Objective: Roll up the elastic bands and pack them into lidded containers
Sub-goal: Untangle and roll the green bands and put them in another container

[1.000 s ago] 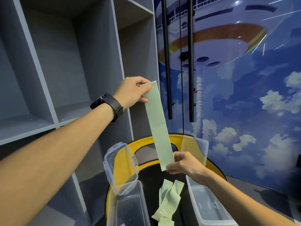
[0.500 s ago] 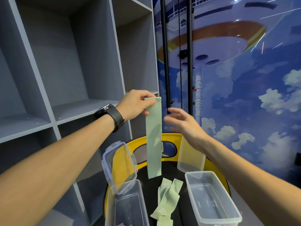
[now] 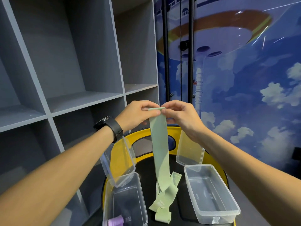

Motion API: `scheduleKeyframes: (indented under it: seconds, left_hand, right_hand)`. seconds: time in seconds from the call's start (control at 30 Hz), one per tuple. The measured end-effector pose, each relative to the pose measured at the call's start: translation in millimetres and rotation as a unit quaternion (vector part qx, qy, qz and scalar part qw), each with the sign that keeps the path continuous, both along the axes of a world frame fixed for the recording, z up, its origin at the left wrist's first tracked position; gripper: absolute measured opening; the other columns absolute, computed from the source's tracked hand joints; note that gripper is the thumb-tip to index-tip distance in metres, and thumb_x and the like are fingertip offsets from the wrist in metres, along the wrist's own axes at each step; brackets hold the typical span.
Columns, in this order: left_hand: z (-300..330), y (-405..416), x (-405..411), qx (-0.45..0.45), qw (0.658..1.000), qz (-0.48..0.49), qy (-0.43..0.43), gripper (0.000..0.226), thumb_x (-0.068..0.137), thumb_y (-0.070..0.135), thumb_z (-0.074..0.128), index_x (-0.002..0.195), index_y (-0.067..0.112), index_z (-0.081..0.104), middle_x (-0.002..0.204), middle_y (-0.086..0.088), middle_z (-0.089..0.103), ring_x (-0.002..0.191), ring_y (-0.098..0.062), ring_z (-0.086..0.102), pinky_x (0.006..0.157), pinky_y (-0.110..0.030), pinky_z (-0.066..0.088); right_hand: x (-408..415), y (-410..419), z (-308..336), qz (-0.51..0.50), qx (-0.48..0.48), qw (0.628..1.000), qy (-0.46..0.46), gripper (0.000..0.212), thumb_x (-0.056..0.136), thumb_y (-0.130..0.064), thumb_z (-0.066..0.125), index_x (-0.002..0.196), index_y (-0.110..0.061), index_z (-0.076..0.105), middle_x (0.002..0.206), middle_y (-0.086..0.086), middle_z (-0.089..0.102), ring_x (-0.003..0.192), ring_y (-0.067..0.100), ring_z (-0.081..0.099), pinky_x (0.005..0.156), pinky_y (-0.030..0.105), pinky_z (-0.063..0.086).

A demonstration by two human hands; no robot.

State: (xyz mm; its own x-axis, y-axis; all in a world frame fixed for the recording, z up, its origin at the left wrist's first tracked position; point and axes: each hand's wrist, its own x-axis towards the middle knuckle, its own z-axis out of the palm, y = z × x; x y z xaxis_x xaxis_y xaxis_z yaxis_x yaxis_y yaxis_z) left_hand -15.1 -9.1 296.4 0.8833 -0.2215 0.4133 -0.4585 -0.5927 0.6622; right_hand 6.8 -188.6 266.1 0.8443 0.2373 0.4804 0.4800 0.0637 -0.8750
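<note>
Both hands pinch the top edge of one green band [image 3: 160,144]: left hand [image 3: 138,115] at its left corner, right hand [image 3: 180,116] at its right. The band hangs straight, probably so rolling can start from the top. Spare bands [image 3: 164,198] lie on the black surface [image 3: 180,201]. The left box [image 3: 125,203] holds what appears to be a purple roll [image 3: 115,221]; the right box [image 3: 211,193] holds no bands. Both lids [image 3: 119,159] stand open.

Both hands, the left hand [image 3: 136,114] and the right hand [image 3: 180,115], pinch the top edge of a pale green elastic band [image 3: 160,144], which hangs down over a black, yellow-rimmed table [image 3: 177,199]. Below lie more green bands [image 3: 164,198] between two clear containers (left container [image 3: 125,201], right container [image 3: 210,193]), their lids standing open.
</note>
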Motion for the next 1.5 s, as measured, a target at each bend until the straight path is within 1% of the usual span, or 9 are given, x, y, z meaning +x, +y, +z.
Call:
scheduleKeyframes:
  seconds: [0.17,0.3,0.63,0.73,0.83,1.0,1.17,1.37,1.5]
  left_hand:
    - [-39.0,5.1,-5.4,-0.083,0.996,-0.020,0.030,0.023,0.091,0.016,0.064,0.112,0.022,0.067,0.100,0.001,0.073,0.090,-0.008,0.070,0.072,-0.024,0.058]
    - [-66.6,0.6,-12.2,-0.121,0.991,-0.018,0.047,0.023,0.092,0.010,0.061,0.113,0.016,0.067,0.101,-0.004,0.072,0.088,-0.009,0.070,0.069,-0.023,0.058]
    - [-113.2,-11.2,-28.9,-0.218,0.974,-0.037,0.056,0.021,0.091,0.006,0.060,0.099,0.023,0.070,0.081,0.010,0.073,0.073,-0.006,0.068,0.058,-0.019,0.053]
    - [-137.0,-15.0,-26.1,-0.259,0.962,-0.034,0.081,0.023,0.091,0.003,0.060,0.100,0.022,0.070,0.086,0.006,0.074,0.076,-0.006,0.069,0.058,-0.020,0.053]
    - [-166.0,-17.0,-18.0,-0.285,0.952,-0.026,0.110,0.025,0.090,0.003,0.060,0.101,0.023,0.071,0.092,0.001,0.074,0.081,-0.011,0.070,0.059,-0.024,0.054]
    - [-203.6,-18.8,-5.3,-0.306,0.940,-0.002,0.149,0.023,0.090,0.003,0.060,0.102,0.019,0.070,0.091,0.001,0.073,0.081,-0.010,0.069,0.059,-0.024,0.054]
    - [-232.4,-16.4,4.2,-0.306,0.938,0.014,0.163,0.024,0.091,0.006,0.060,0.101,0.025,0.070,0.092,0.002,0.074,0.084,-0.011,0.068,0.068,-0.030,0.057]
    - [-235.0,-5.8,21.1,-0.295,0.941,0.014,0.166,0.027,0.090,0.007,0.061,0.109,0.026,0.065,0.108,-0.001,0.072,0.098,-0.017,0.069,0.076,-0.035,0.057]
    - [-237.9,-5.2,26.4,-0.298,0.941,0.027,0.157,0.024,0.090,0.005,0.062,0.105,0.023,0.068,0.105,-0.001,0.073,0.097,-0.019,0.069,0.075,-0.035,0.057]
  right_hand:
    - [-0.8,-1.6,-25.7,0.003,-0.011,0.999,0.031,0.014,0.090,-0.009,0.067,0.101,-0.002,0.070,0.095,0.012,0.074,0.084,0.017,0.072,0.068,0.025,0.059]
    - [-7.0,-3.8,-48.6,-0.002,-0.017,0.999,0.046,0.009,0.090,-0.009,0.067,0.097,-0.007,0.071,0.092,0.007,0.074,0.083,0.014,0.072,0.066,0.024,0.058]
    - [-33.8,-9.1,-91.0,-0.014,0.022,0.999,0.020,0.007,0.088,-0.002,0.067,0.094,-0.004,0.071,0.081,0.002,0.072,0.072,0.007,0.068,0.061,0.020,0.055]
    - [-30.7,-9.7,-111.3,-0.010,0.032,0.999,0.042,0.009,0.087,0.000,0.066,0.096,0.002,0.070,0.078,0.002,0.070,0.067,0.004,0.066,0.058,0.018,0.053]
    - [-23.2,-10.1,-136.9,-0.017,0.025,0.997,0.073,0.010,0.087,0.000,0.066,0.095,0.002,0.070,0.078,0.004,0.072,0.070,0.010,0.068,0.062,0.022,0.057]
    - [-7.0,-9.6,-172.6,-0.021,0.008,0.994,0.108,0.008,0.086,0.000,0.067,0.092,-0.002,0.072,0.079,0.004,0.073,0.071,0.011,0.068,0.062,0.022,0.056]
    - [6.6,-5.6,-198.3,-0.021,-0.010,0.990,0.139,0.008,0.086,-0.002,0.069,0.088,-0.008,0.073,0.082,0.008,0.074,0.076,0.016,0.068,0.066,0.028,0.057]
    - [21.9,-0.4,-206.0,-0.031,-0.005,0.988,0.152,0.008,0.087,-0.004,0.069,0.089,-0.010,0.073,0.088,0.012,0.074,0.079,0.020,0.070,0.067,0.028,0.058]
    - [27.3,-0.7,-207.6,-0.031,-0.004,0.987,0.158,0.008,0.087,-0.004,0.068,0.089,-0.010,0.073,0.086,0.009,0.074,0.077,0.016,0.069,0.065,0.026,0.057]
